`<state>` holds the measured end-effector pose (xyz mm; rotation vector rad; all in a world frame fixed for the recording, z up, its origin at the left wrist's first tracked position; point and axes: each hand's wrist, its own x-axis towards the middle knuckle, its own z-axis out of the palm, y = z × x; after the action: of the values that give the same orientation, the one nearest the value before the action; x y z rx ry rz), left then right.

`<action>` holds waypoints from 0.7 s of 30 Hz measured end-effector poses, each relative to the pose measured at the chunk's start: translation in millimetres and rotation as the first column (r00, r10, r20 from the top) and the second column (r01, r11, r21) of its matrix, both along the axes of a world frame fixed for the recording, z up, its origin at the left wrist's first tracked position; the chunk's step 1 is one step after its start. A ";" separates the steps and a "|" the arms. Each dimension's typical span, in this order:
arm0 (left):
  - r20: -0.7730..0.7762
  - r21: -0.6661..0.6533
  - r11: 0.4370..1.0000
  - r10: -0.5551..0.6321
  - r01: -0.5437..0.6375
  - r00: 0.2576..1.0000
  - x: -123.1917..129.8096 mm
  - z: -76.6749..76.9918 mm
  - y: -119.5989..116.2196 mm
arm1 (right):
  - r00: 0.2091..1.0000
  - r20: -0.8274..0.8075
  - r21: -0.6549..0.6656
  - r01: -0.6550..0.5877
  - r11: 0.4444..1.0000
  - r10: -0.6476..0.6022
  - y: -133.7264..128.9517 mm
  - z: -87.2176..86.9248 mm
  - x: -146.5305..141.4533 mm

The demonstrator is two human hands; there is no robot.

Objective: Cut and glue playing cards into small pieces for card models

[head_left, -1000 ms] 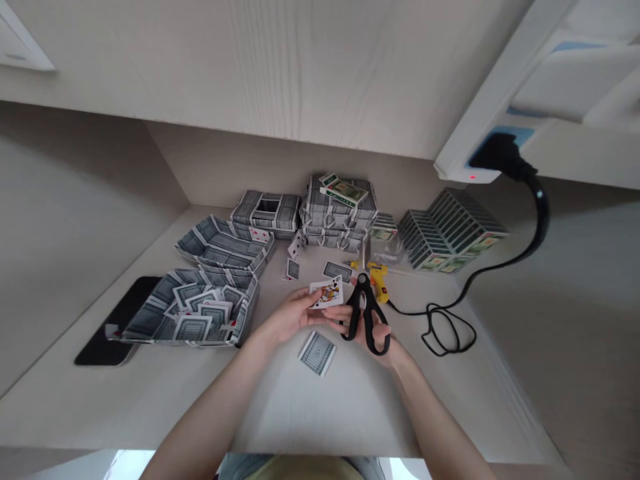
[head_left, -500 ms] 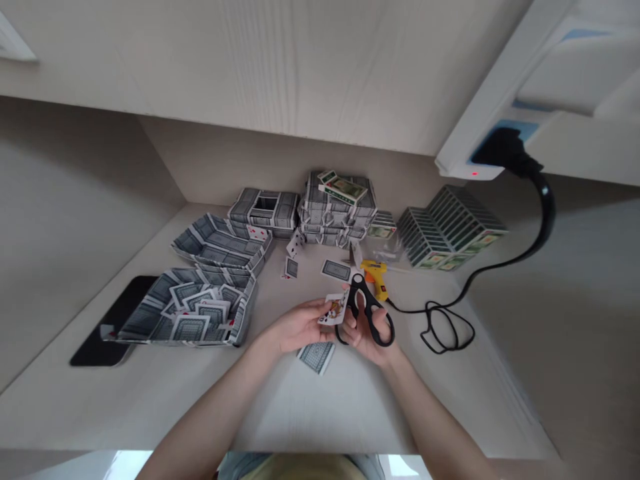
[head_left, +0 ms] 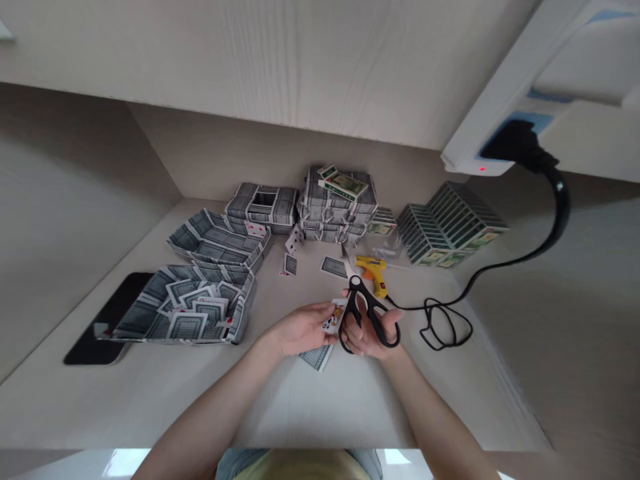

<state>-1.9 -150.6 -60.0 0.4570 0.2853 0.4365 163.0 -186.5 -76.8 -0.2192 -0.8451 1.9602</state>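
My left hand [head_left: 300, 328] holds a face-up playing card with a court figure [head_left: 336, 315] at its fingertips. The card sits against the black-handled scissors [head_left: 373, 312], which my right hand [head_left: 363, 337] grips by the handles. The handles are spread apart, and the thin blades point away from me. A face-down playing card [head_left: 316, 357] lies on the white desk [head_left: 320, 407], partly hidden under my left hand. Another face-down card [head_left: 333, 267] lies just beyond the scissors.
Trays folded from card material [head_left: 200, 307] hold loose cards to the left, on a black tablet [head_left: 100, 327]. Card-built boxes [head_left: 337, 207], upright card packs [head_left: 450, 227] and a yellow glue gun [head_left: 373, 275] stand behind. Its black cable [head_left: 445, 327] loops to the right.
The card has moved right, from clear of the scissors to against them. The scissor handles have opened wider, and both hands have drawn closer together.
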 end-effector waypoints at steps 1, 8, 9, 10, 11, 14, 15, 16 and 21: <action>0.009 0.020 1.000 0.011 -0.011 1.000 1.0 0.5 -1.0 | 1.000 0.005 0.030 0.001 1.000 -0.001 -0.6 -1.0 -0.9; -0.016 0.079 0.997 0.006 -0.005 1.000 1.3 2.8 -1.1 | 0.996 0.083 -0.012 0.031 0.999 -0.029 -5.1 12.1 -10.7; -0.042 0.059 0.998 0.027 -0.024 0.999 0.4 2.8 -0.4 | 0.994 0.107 -0.039 0.026 0.999 -0.022 -5.0 15.9 -11.2; -0.073 0.045 0.998 0.048 -0.045 0.996 -0.4 2.8 0.3 | 0.992 0.129 -0.065 0.023 0.998 -0.014 -4.6 19.4 -11.1; -0.106 0.042 0.997 0.069 -0.065 0.992 -0.9 2.9 1.1 | 0.989 0.148 -0.091 0.019 0.996 -0.006 -4.1 22.2 -10.2; -0.187 0.104 0.987 0.143 -0.126 0.972 -1.2 4.2 5.1 | 0.987 0.159 -0.128 0.014 0.992 0.007 -2.4 27.1 -3.5; -0.210 0.139 0.975 0.202 -0.176 0.957 -1.2 5.0 7.3 | 0.987 0.160 -0.129 0.019 0.991 0.002 -2.0 28.0 -0.4; -0.234 0.178 0.952 0.288 -0.250 0.929 -1.6 5.8 9.8 | 0.986 0.168 -0.126 0.033 0.992 -0.012 -1.8 28.8 2.8; -0.364 0.527 0.650 0.755 -0.548 0.546 -13.9 11.9 23.6 | 0.939 0.342 -0.101 0.078 0.992 -0.039 -3.8 32.4 10.6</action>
<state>-15.8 -127.0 -48.2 0.8410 0.9994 1.1367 173.7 -190.2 -44.3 -0.6585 -0.9336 1.9444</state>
